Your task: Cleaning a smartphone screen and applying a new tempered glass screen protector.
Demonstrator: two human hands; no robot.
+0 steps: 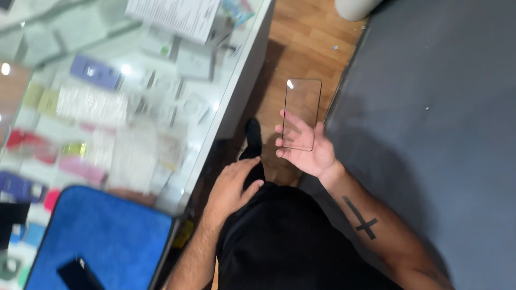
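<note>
Head view, and I'm looking straight down past a black shirt and black trousers (285, 241) to a wooden floor (301, 32). The right hand (306, 147) is out in front, palm turned up, and lying across it is a thin clear glass sheet (301, 114), phone-shaped with a dark rim. I see its lower end resting on the fingers (290, 124), which are loosely spread beneath it, while the upper half juts out past the fingertips over the floor. A bright glint sits at its top left corner. The thumb seems to lie at the sheet's lower edge, though I can't tell whether it presses. The forearm carries a dark cross mark (361, 217).

The left hand (232, 182) is lower and nearer the body, palm down against the trouser leg, fingers close together and curled slightly, holding nothing that I can make out. Just beyond it a black shoe (252, 137) stands on the floor.

To my left runs a glass display counter (236, 80), blurred, with small coloured packages under the top and a printed sheet (174, 16) on its far end. On the near end lies a blue mat (102, 231) with a small black slab (78, 273) on it. To my right, a grey mat (430, 134) covers the floor.
</note>
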